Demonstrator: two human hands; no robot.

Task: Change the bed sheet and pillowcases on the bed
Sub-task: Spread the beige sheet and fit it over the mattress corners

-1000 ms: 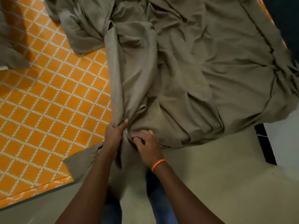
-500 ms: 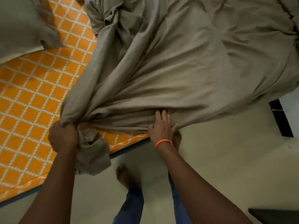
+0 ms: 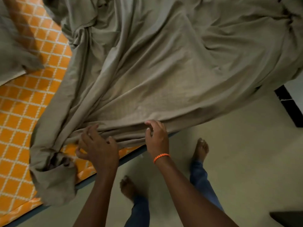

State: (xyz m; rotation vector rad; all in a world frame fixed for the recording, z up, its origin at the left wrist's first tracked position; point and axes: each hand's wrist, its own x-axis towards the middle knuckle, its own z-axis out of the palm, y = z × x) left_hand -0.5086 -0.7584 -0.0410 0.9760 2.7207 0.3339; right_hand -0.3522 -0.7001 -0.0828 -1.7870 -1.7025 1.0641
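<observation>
Your left hand (image 3: 96, 145) and right hand (image 3: 156, 136) hover with fingers loosely spread, gripping nothing, just over the near edge of the grey sheet (image 3: 164, 71) on the orange bed (image 3: 19, 120).

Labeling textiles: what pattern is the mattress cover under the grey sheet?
Orange with a white lattice grid, on the mattress cover; head view shows it.

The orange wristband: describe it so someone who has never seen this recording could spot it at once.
Start at the big grey-brown sheet spread over the orange lattice-patterned mattress. At its near edge two hands reach in; take the right hand. The wristband is a thin braided orange cord around that wrist, the only thing worn on either arm.
</observation>
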